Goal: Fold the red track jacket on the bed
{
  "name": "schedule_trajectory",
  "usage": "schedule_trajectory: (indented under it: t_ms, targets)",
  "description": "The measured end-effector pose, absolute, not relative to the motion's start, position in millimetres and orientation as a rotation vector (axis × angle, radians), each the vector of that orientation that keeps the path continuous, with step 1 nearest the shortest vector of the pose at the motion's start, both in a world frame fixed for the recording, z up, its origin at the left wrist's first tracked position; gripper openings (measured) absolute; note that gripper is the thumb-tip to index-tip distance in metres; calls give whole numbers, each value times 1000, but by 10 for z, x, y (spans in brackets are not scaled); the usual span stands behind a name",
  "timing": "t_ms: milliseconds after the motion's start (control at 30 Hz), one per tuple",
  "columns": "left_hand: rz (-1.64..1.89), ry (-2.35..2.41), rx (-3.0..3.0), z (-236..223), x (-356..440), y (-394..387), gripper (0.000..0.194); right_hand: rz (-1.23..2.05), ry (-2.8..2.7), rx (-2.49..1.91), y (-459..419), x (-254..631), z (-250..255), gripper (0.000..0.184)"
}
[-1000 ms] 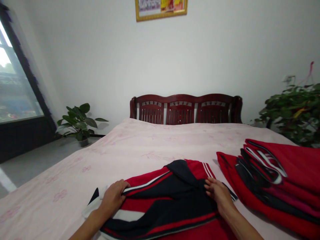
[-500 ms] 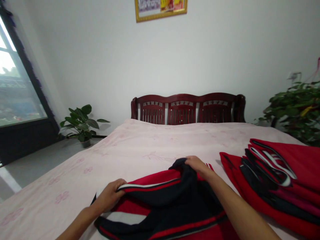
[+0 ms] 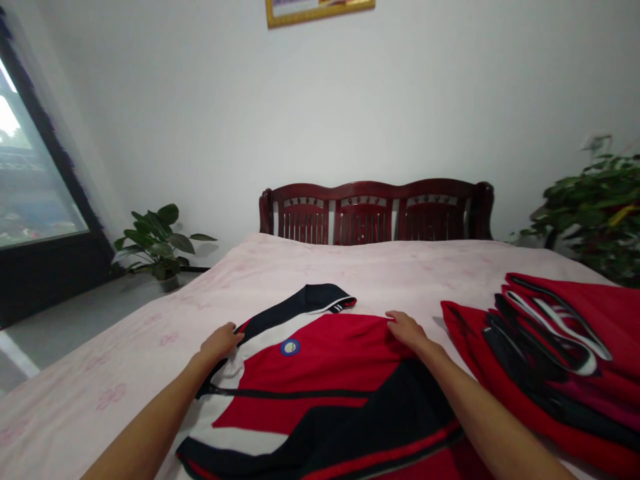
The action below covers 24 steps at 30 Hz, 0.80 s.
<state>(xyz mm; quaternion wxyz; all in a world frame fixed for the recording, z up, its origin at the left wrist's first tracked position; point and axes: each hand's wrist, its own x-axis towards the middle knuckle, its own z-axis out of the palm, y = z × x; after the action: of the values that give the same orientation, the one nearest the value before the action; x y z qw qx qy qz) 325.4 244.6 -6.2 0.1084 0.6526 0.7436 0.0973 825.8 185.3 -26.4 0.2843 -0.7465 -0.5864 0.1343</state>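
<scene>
At the spreading-out step, probably: gripping the jacket (image 3: 325, 343) on the bed (image 3: 395, 273) with left fingers (image 3: 233, 328), touching its far edge with right fingers (image 3: 395, 317) (hard to tell if closed); next calls for smoothing.

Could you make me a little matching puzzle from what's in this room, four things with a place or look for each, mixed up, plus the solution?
Things:
1. red, navy and white jacket
2. folded clothes
3. broad-leaved potted plant
4. picture frame

Places or looks:
A. on the floor, left of the bed
B. gold, cut off by the view's top edge
C. touched by the left hand and right hand
D. piled at the bed's right side

Pairs: 1-C, 2-D, 3-A, 4-B
</scene>
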Motion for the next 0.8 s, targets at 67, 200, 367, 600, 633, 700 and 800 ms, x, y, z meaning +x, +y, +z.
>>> schedule_trajectory:
  t_ms: [67, 200, 367, 600, 633, 700, 800]
  targets:
    - [234, 2241, 1925, -95, 3315, 2514, 44, 262, -1617, -2110, 1829, 8367, -338, 47]
    - [161, 2269, 1927, -194, 3483, 2603, 56, 111, -1786, -2186, 1881, 8437, -362, 45]
    - [140, 2303, 1951, -312, 3604, 2592, 51, -3, -1993, -2187, 1945, 8350, -308, 36]
    - [315, 2329, 2104, -156, 3491, 2456, 37, -244, -1984, -2131, 1719, 8270, -162, 30]
    - [338, 2327, 2139, -129, 3506, 2403, 39, -268, -1970, -2127, 1642, 8258, -157, 33]
    - [388, 2251, 2246, -86, 3586, 2237, 42, -270, -2009, -2048, 1451, 8224, -164, 37]
    - [472, 1775, 2404, -36, 3780, 1803, 33, -98, -2224, -1791, 1099, 8157, -202, 35]
